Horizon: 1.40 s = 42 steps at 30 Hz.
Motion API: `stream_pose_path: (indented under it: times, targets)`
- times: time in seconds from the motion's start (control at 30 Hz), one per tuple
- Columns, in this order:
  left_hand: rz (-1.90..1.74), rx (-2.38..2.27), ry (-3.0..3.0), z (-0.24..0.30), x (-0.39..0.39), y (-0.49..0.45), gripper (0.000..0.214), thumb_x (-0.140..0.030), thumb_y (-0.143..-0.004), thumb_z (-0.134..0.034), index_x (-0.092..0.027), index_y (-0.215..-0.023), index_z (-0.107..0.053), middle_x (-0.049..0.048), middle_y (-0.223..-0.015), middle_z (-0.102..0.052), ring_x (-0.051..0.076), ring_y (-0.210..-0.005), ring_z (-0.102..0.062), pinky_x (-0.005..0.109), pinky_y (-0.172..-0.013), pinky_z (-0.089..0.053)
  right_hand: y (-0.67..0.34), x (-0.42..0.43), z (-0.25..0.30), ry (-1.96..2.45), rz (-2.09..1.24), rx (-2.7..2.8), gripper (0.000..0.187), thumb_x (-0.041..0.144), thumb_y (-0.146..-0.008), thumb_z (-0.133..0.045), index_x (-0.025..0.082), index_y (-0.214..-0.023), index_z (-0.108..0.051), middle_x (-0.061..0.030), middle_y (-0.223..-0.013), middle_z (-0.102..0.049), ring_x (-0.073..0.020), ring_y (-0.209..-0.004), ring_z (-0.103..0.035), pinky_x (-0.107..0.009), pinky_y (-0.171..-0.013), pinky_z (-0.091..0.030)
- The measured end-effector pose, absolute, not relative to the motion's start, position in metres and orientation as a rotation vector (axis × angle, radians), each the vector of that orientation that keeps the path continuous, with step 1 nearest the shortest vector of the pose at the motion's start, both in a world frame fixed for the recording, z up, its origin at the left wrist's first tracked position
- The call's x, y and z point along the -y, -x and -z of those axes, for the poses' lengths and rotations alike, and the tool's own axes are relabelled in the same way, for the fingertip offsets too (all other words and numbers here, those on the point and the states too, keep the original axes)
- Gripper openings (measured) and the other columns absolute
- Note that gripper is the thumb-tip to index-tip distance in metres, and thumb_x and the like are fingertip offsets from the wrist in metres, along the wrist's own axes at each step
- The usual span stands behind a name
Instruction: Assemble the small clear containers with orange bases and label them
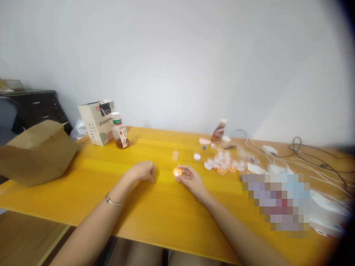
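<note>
My right hand (192, 181) holds a small round orange lid (177, 171) between thumb and fingers, above the middle of the table. A pale spot shows on the lid. To its left, my left hand (144, 171) is curled with the fingers pointing down; its inner side is hidden, so I cannot tell whether anything is in it. Just beyond the right hand stands a small clear cup (175, 155) with an orange tint. A white lid (196, 157) lies right of that cup. Farther right is a cluster of small clear containers (222, 159), several with white or orange lids.
A brown paper bag (41, 155) lies at the left, near a printed carton bag (100, 123) and a bottle of brown contents (121, 135). Another brown bottle (218, 132) stands at the back. White cables (305, 164) and a blurred-out item (277, 203) cover the right side.
</note>
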<state>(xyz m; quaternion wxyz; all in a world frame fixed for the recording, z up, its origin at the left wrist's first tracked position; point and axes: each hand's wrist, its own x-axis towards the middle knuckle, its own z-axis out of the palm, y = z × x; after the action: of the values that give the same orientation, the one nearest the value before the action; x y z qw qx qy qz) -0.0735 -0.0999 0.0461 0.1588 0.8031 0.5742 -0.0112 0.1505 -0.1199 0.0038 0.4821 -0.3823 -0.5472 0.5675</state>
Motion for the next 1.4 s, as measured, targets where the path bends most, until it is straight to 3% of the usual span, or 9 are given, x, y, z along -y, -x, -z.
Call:
stream_pose_path:
  times: [0.3,0.53,0.9,1.4]
  targets:
    - [-0.145,-1.565,-2.466,-0.045,0.104,0.061,0.013,-0.014,-0.061,-0.051,-0.014,-0.066,-0.063,0.0039,-0.065,-0.064,0.012,-0.057,-0.053,0.021,-0.053,-0.036,-0.150,0.121,-0.004,0.925,-1.429,1.332,0.031,0.025,-0.058,-0.067,0.022,-0.087,-0.057,0.0008,-0.078,-0.060,-0.0129,-0.072,-0.060,-0.029,-0.071,-0.048]
    - [-0.681,-1.074,-2.680,-0.053,0.116,0.033,0.021,-0.026,-0.082,-0.040,-0.016,-0.088,-0.058,0.0038,-0.082,-0.060,0.011,-0.075,-0.054,0.019,-0.068,-0.038,-0.150,0.124,-0.004,0.899,-1.475,1.383,0.021,0.021,-0.065,-0.060,0.021,-0.085,-0.056,0.0018,-0.077,-0.059,-0.0099,-0.066,-0.057,-0.025,-0.066,-0.046]
    - [-0.700,-0.918,-3.092,-0.033,0.108,0.029,0.025,-0.030,-0.087,-0.035,-0.019,-0.086,-0.057,0.0035,-0.082,-0.059,0.012,-0.077,-0.053,0.025,-0.070,-0.034,-0.149,0.126,-0.004,0.869,-1.547,1.381,0.033,0.025,-0.063,-0.065,0.022,-0.091,-0.050,0.0049,-0.067,-0.057,-0.0105,-0.060,-0.058,-0.026,-0.064,-0.045]
    - [-0.621,-0.860,-3.078,-0.041,0.112,0.032,0.028,-0.030,-0.087,-0.035,-0.020,-0.087,-0.061,0.0034,-0.083,-0.059,0.011,-0.080,-0.054,0.024,-0.075,-0.034,-0.150,0.125,-0.004,0.873,-1.489,1.401,0.025,0.030,-0.063,-0.066,0.019,-0.081,-0.054,-0.0001,-0.075,-0.063,-0.0123,-0.068,-0.058,-0.029,-0.072,-0.044]
